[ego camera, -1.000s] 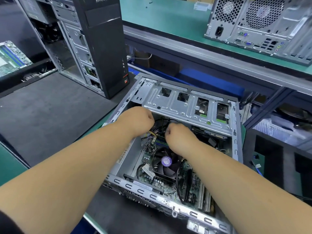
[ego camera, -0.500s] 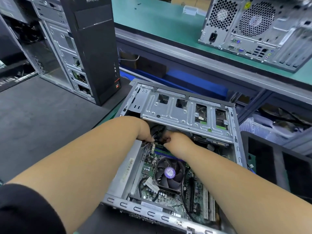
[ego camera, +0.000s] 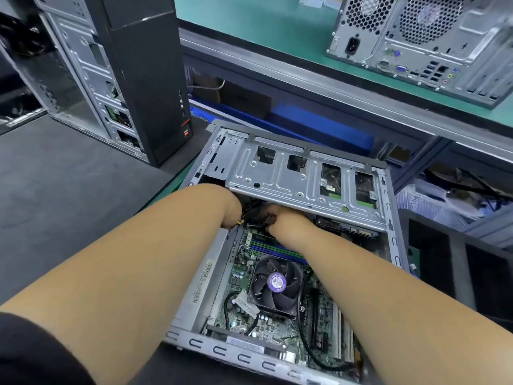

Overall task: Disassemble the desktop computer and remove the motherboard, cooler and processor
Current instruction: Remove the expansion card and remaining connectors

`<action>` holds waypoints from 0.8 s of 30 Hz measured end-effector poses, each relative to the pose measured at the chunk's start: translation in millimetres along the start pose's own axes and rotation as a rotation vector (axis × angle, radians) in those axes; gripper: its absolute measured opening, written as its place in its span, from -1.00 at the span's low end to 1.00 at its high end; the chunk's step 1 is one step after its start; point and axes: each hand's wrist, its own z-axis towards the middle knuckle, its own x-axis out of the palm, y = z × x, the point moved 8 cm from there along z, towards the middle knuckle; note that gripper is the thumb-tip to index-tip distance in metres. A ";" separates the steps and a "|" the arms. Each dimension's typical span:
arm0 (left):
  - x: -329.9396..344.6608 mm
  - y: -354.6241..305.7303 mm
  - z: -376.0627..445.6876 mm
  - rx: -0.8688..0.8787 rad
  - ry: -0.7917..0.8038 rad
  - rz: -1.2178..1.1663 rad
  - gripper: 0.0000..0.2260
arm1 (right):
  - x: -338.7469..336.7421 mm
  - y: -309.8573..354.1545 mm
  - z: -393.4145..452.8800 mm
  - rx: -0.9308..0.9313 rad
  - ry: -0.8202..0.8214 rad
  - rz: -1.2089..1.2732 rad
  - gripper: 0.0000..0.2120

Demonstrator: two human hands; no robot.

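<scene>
The desktop computer point(ego camera: 299, 245) lies on its side at the centre of the frame, side panel off and the interior exposed. It rests on the dark mat of the surface point(ego camera: 69, 190).

Status of components:
- The motherboard point(ego camera: 277, 323) is seated in the chassis floor, lower centre of the frame. It has not been lifted.
- The cooler point(ego camera: 274, 284), a black fan with a purple hub label, sits on the board. The processor is presumably beneath it and cannot be seen.
- The metal drive cage point(ego camera: 305, 179) spans the upper part of the chassis and remains in place.

Hands: the left hand point(ego camera: 231, 208) and the right hand point(ego camera: 280, 218) both reach under the lower edge of the drive cage, at the centre of the frame, where a bundle of cables point(ego camera: 249, 212) with yellow and black wires meets the top edge of the board. The left fingers are hidden by the wrist and the cage, so its grasp cannot be told. The right fingers curl around the dark cables.

Assessment: the work appears to be at the cable-disconnection stage. Freeing the remaining leads, lifting the board, and removing the cooler and processor all appear outstanding.

Also present: an upright black tower point(ego camera: 138, 73) at upper left, and a second chassis point(ego camera: 430, 43) at upper right.
</scene>
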 end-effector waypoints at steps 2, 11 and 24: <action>1.7 -2.8 -3.0 0.003 0.025 -0.035 -0.75 | -0.1 3.4 1.0 -0.022 -0.011 0.058 -0.66; 0.6 6.7 10.5 -0.027 -0.032 -0.087 -0.87 | 6.1 19.6 21.4 -0.044 -0.056 -0.010 -0.60; 1.0 4.9 15.2 -0.016 -0.026 -0.049 -0.75 | 8.5 18.8 24.9 -0.052 -0.117 0.022 -0.77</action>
